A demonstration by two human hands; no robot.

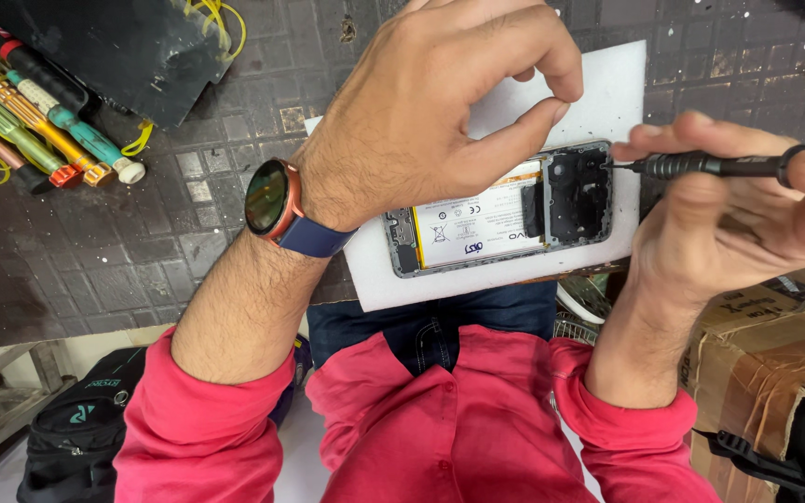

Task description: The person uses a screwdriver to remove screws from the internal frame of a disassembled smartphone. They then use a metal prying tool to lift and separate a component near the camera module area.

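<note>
An opened phone (505, 219) with its back cover off lies on a white foam pad (607, 93), its white battery and black camera-end frame exposed. My right hand (747, 214) holds a thin black screwdriver (710, 166) level, with its tip at the phone's top corner near the camera end. My left hand (440, 102), with a round watch on a blue strap at the wrist, hovers over the phone's lower half. Its thumb and forefinger are pinched together, and whether a tiny part sits between them cannot be made out.
Several screwdrivers (39, 121) with coloured handles lie at the far left on the dark grid mat (142, 251), beside a black sheet (114, 47). A taped cardboard box (775, 354) stands at the lower right; a black bag (76, 428) sits at the lower left.
</note>
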